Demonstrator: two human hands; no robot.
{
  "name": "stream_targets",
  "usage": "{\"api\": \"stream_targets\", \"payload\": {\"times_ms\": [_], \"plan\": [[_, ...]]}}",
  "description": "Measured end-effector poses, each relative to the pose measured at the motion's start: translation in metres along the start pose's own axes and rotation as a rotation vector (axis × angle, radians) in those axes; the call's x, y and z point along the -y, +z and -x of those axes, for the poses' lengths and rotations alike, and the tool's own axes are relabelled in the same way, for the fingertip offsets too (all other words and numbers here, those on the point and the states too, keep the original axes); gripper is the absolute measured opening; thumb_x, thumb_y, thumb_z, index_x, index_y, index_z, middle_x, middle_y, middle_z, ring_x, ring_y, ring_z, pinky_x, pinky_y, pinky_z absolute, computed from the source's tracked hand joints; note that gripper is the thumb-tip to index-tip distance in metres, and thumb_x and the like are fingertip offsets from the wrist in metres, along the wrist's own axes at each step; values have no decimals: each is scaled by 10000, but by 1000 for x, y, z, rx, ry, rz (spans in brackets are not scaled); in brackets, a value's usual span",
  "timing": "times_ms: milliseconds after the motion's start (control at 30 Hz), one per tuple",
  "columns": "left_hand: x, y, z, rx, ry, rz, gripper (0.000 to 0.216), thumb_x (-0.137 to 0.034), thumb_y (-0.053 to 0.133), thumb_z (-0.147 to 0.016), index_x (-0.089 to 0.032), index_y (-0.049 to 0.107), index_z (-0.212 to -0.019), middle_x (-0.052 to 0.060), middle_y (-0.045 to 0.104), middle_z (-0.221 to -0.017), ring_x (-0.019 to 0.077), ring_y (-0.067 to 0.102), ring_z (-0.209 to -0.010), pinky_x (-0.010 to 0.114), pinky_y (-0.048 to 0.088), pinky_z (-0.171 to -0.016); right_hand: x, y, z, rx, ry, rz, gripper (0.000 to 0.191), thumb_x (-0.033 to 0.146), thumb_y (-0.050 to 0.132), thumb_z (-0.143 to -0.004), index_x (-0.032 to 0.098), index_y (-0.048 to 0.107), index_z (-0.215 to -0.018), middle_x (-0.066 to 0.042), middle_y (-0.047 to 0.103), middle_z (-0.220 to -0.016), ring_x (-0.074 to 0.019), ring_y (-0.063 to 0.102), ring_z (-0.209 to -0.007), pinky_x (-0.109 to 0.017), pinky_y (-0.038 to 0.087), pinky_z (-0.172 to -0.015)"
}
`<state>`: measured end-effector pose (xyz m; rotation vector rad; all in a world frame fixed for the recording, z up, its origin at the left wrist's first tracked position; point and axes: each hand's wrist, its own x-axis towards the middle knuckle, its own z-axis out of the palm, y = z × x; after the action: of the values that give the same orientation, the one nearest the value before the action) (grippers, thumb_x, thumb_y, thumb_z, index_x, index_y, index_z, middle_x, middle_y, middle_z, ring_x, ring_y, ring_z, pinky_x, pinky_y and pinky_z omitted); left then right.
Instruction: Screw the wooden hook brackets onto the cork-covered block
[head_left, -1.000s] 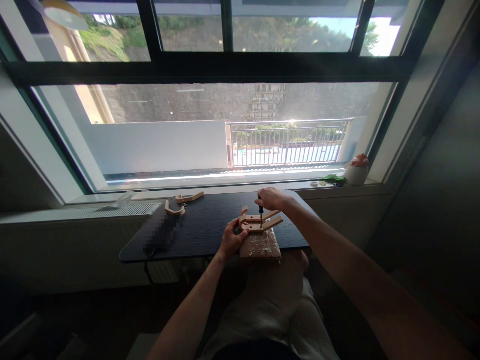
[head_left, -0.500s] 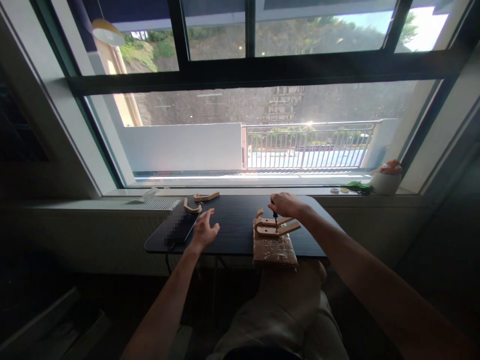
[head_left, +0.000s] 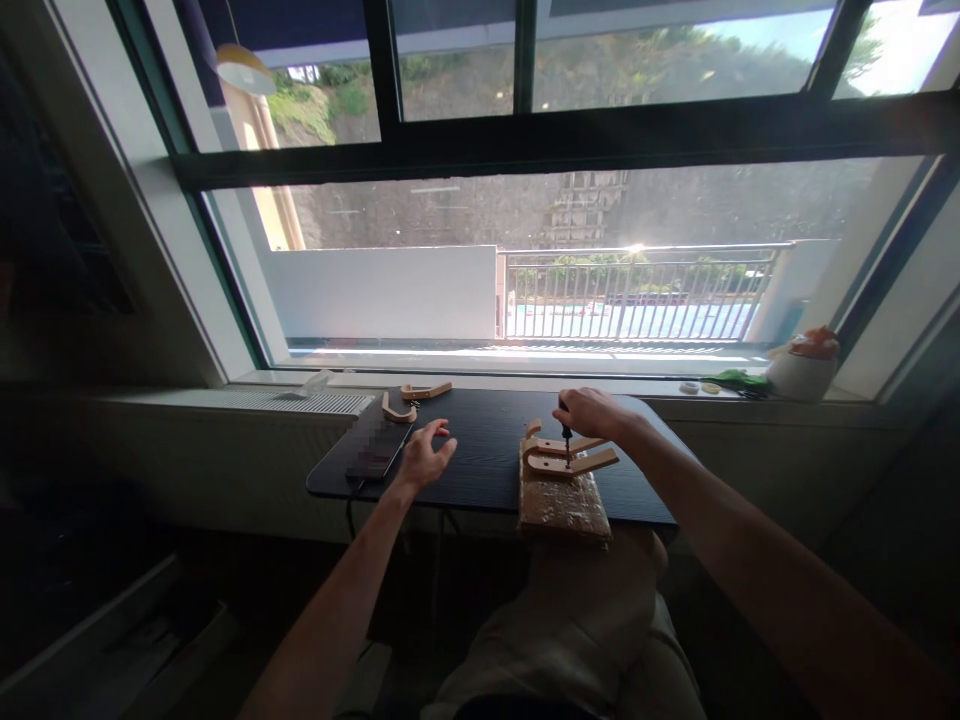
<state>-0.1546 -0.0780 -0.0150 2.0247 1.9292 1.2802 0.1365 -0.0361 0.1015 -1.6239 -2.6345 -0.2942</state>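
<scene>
My right hand (head_left: pixel 591 411) grips the handle of a screwdriver (head_left: pixel 567 447), which stands nearly upright with its tip at the nearer of two curved wooden hooks (head_left: pixel 550 464). Both hooks lie on a brown block in a shiny wrapping (head_left: pixel 564 508), which juts over the table's near edge. My left hand (head_left: pixel 427 455) hovers over the table to the left, fingers apart and holding nothing. Beside it lies a dark flat device (head_left: pixel 380 450), partly blurred out. Behind that device are two more bent wooden hooks (head_left: pixel 426 391), with small metal bits near them.
The dark table (head_left: pixel 480 440) stands against a radiator (head_left: pixel 247 430) under a wide window. On the sill at right are a white pot (head_left: pixel 804 374), something green (head_left: pixel 733 379) and small round rolls (head_left: pixel 688 387). A clear plastic piece (head_left: pixel 311 384) lies at left. My legs are below the table.
The whole view has shifted, so things appear further right. My right hand still has the screwdriver at the hook; my left hand stays open near the device.
</scene>
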Motion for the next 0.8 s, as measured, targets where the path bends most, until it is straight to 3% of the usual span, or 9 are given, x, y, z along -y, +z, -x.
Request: {"api": "stream_targets", "payload": {"times_ms": [100, 167, 233, 367, 433, 533, 600, 667, 800], "plan": [[-29, 30, 3, 90, 40, 239, 392, -337, 519, -758, -209, 522, -1129, 47, 632, -1012, 192, 565, -942, 331, 442, -820, -1, 1, 2, -11, 8, -4, 358, 410, 392, -840, 137, 612, -915, -137, 653, -874, -241, 607, -775, -294, 406, -597], [-36, 42, 2, 85, 52, 336, 364, -302, 526, -750, -201, 547, -1100, 48, 636, -1005, 184, 573, -928, 322, 449, -814, -2, 0, 4, -12, 17, -7, 357, 408, 389, -841, 140, 611, -919, -136, 654, -876, -241, 608, -775, -293, 404, -593], [-32, 44, -2, 16, 18, 357, 322, -276, 524, -745, -186, 580, -1049, 54, 643, -978, 185, 578, -919, 332, 444, -831, -2, 0, 4, -6, 22, -11, 357, 407, 386, -845, 140, 610, -925, -133, 653, -881, -236, 609, -779, -288, 403, -593], [-19, 30, -10, -102, -97, 287, 268, -266, 528, -728, -144, 621, -949, 77, 649, -911, 201, 586, -890, 359, 435, -854, 0, -2, 3, 9, 17, -12, 363, 406, 391, -850, 129, 607, -944, -144, 648, -907, -235, 606, -811, -280, 405, -609], [-20, 23, -8, 1, -68, 287, 286, -274, 534, -727, -147, 618, -969, 77, 644, -946, 202, 584, -904, 353, 436, -854, 1, -2, 1, 7, 9, -15, 358, 400, 398, -848, 126, 604, -952, -148, 647, -913, -238, 605, -816, -282, 406, -614], [-37, 26, 1, 338, 51, 386, 442, -328, 605, -693, -192, 559, -1110, 56, 619, -1048, 207, 566, -974, 339, 426, -875, 1, -2, 1, -2, 2, -18, 345, 389, 408, -843, 126, 609, -942, -144, 652, -892, -234, 607, -798, -283, 408, -616], [-53, 36, 7, 482, 77, 485, 557, -371, 636, -677, -210, 495, -1192, 54, 607, -1080, 209, 561, -991, 339, 423, -881, 1, -2, 2, 2, 11, -21, 347, 392, 404, -843, 130, 614, -933, -140, 656, -882, -230, 609, -787, -284, 410, -620], [-67, 51, 12, 501, 87, 580, 603, -385, 662, -658, -207, 478, -1204, 56, 610, -1064, 210, 557, -995, 342, 416, -890, 1, -3, 3, 5, 25, -26, 358, 402, 397, -844, 135, 617, -936, -139, 658, -884, -230, 610, -790, -285, 413, -626], [-80, 86, 21, 409, 60, 742, 561, -364, 677, -657, -186, 504, -1159, 65, 592, -1076, 207, 555, -978, 327, 438, -852, 2, -3, 5, -10, 30, -15, 372, 404, 394, -845, 136, 616, -974, -152, 655, -934, -246, 607, -848, -299, 414, -671]]}}
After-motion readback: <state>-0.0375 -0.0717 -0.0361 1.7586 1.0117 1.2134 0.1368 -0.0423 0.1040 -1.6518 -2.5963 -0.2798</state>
